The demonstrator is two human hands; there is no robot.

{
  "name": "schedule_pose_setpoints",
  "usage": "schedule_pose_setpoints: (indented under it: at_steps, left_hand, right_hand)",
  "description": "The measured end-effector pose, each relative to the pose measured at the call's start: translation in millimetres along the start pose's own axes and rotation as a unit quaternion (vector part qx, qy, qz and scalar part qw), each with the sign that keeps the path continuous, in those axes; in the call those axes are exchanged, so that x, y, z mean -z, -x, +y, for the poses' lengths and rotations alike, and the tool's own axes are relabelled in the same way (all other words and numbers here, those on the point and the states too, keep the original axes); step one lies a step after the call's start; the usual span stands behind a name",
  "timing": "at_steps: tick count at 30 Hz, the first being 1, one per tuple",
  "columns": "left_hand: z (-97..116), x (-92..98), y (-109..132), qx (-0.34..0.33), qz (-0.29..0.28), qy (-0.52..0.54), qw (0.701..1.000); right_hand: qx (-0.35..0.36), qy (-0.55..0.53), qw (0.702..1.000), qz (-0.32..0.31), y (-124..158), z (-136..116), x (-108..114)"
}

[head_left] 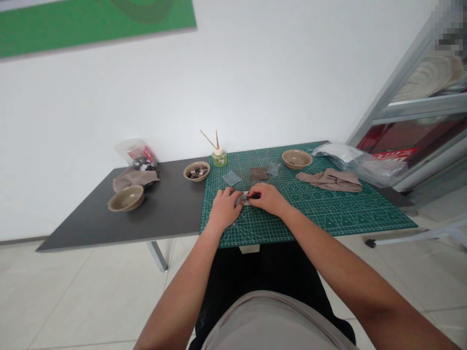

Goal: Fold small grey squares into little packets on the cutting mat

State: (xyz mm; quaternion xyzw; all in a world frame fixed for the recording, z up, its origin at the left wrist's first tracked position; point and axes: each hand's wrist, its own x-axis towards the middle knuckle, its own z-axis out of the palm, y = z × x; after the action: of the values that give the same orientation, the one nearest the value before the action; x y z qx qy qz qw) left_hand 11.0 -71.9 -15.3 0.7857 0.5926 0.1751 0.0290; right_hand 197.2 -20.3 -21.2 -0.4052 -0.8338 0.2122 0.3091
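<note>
Just in front of me, above the cutting mat (233, 233), my left hand (225, 208) is closed on a small grey mesh pouch (240, 198). My right hand (269, 199) pinches at the pouch's right side, where a whitish patch shows. Whether something small is between those fingertips, I cannot make out. Beyond my hands lie a pale blue-grey square pouch (232, 178), a brown square pouch (259, 173) and a smaller grey one (274, 169), all flat on the mat.
A bowl of dark and pinkish pieces (197, 179) stands near a reed diffuser (219, 158). On the right are another bowl (296, 166), a brown cloth (332, 180) and a clear plastic bag (359, 163). Farther left, a bowl (126, 206) sits before another cloth (149, 177) and a filled bag (136, 153).
</note>
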Motion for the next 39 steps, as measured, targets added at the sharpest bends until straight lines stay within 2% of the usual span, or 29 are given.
schedule_pose_setpoints:
  at_steps: [4, 9, 14, 21, 28, 34, 39]
  left_hand:
    - [-0.1, 0.0, -0.4, 0.001, 0.001, 0.001, 1.000]
    - [-0.6, -1.0, -0.7, 0.007, 0.000, 0.007, 1.000]
    - [-1.1, -1.4, -0.8, 0.008, 0.002, 0.007, 1.000]
    - [0.0, -1.0, -1.0, 0.010, 0.005, -0.008, 1.000]
    - [0.5, 0.0, 0.0, 0.009, 0.005, 0.005, 1.000]
    - [1.3, 0.9, 0.5, 0.011, 0.006, -0.004, 1.000]
    - [0.7, 1.3, 1.0, 0.005, -0.002, -0.002, 1.000]
  right_hand:
    - [-0.005, 0.008, 1.000, 0.002, -1.7, -0.7, 0.4]
    - [0.029, -0.008, 0.999, -0.016, 0.2, -2.1, 1.0]
    - [-0.004, 0.008, 1.000, -0.002, -0.3, -1.8, -0.1]
    - [0.046, 0.015, 0.999, -0.018, 1.2, -3.1, -3.4]
    - [0.012, 0.025, 1.000, 0.004, -0.2, -1.5, -3.7]
    - [0.047, 0.005, 0.999, -0.025, 0.8, -4.0, -2.6]
    - [0.010, 0.014, 1.000, -0.001, 1.0, -3.3, -1.8]
